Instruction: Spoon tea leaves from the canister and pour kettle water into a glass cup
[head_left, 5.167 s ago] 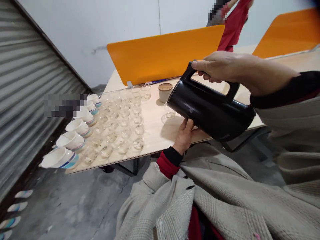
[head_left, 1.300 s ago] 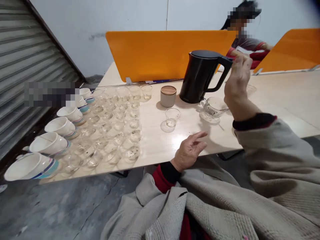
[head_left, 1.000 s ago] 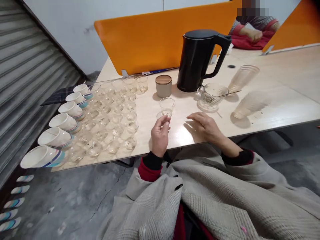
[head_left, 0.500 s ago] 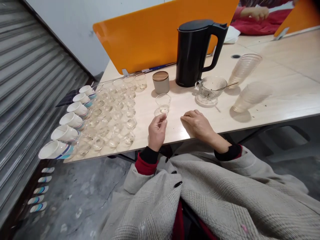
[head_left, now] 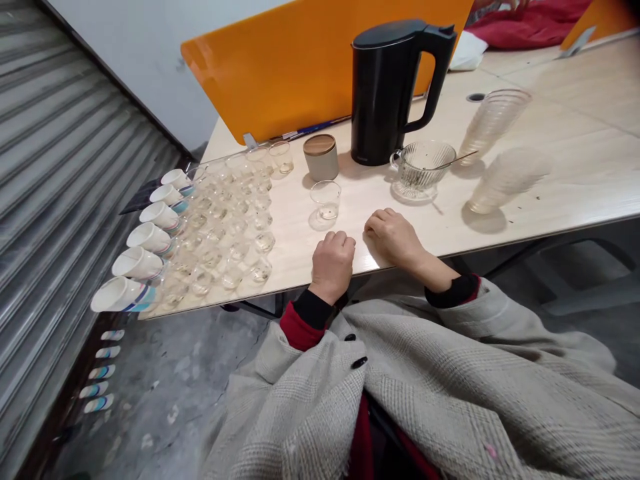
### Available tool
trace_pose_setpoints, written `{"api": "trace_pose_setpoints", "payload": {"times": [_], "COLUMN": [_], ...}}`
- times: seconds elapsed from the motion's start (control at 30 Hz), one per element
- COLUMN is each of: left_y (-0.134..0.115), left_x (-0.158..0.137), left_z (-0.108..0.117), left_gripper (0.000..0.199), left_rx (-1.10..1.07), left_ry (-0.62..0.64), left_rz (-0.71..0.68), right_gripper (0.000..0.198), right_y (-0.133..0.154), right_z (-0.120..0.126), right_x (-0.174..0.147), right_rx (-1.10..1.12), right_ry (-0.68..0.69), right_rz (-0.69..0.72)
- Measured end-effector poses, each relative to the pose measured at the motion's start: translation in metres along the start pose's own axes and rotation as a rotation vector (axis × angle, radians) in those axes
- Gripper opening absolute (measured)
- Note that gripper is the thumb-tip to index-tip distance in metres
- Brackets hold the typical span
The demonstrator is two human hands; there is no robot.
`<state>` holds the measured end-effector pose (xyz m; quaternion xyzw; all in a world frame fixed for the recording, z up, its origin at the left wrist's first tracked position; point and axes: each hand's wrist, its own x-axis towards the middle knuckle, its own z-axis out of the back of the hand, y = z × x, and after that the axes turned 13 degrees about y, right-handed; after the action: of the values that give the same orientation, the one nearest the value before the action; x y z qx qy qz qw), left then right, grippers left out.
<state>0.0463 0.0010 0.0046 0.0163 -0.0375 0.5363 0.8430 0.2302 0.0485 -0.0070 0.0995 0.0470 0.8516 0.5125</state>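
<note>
My left hand [head_left: 334,263] rests at the table's front edge with fingers curled under, nothing showing in it. Just beyond it stands a clear plastic cup [head_left: 325,200] with a few dark bits at its bottom; the hand is apart from it. To the right, my right hand [head_left: 393,233] lies on the table, fingers bent down and closed; anything within them is hidden. Behind that hand, a ribbed glass cup [head_left: 427,165] on a glass saucer [head_left: 414,193] holds dark bits and a thin stick [head_left: 460,159].
Rows of clear cups [head_left: 233,230] cover the table's left, edged by several paper cups [head_left: 145,237]. Toward the back are a lidded grey jar [head_left: 321,163], a black kettle [head_left: 383,100] and an orange divider [head_left: 270,73]. Two stacks of clear cups [head_left: 493,127] lean at right.
My left hand has drawn away from the single clear cup, moved slightly right and curled closed. My right hand stays nearly in place. The view has tilted down slightly.
</note>
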Motion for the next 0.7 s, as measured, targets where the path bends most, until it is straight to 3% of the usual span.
{"api": "trace_pose_setpoints", "payload": {"times": [0.17, 0.33, 0.47, 0.53, 0.63, 0.7], "left_y": [0.009, 0.037, 0.059, 0.07, 0.084, 0.092], "left_x": [0.001, 0.015, 0.046, 0.062, 0.078, 0.082], "left_z": [0.002, 0.024, 0.045, 0.046, 0.034, 0.021], "left_gripper": [0.014, 0.025, 0.031, 0.032, 0.011, 0.019], "left_rx": [-0.115, -0.504, -0.575, -0.568, -0.63, -0.706], "left_ry": [-0.035, -0.41, -0.669, -0.7, -0.641, -0.625], "left_rz": [0.02, 0.02, 0.078, 0.114, 0.093, 0.114], "right_gripper": [0.019, 0.012, 0.021, 0.026, 0.022, 0.015], "right_y": [-0.001, -0.004, 0.012, 0.024, 0.035, 0.036], "right_z": [-0.002, 0.008, 0.039, 0.049, 0.048, 0.04], "right_x": [0.005, 0.017, 0.059, 0.085, 0.118, 0.128], "right_rx": [-0.008, 0.399, 0.471, 0.45, 0.432, 0.434], "right_ry": [0.004, -0.182, -0.419, -0.47, -0.407, -0.347], "right_rz": [-0.027, 0.084, 0.109, 0.086, 0.085, 0.101]}}
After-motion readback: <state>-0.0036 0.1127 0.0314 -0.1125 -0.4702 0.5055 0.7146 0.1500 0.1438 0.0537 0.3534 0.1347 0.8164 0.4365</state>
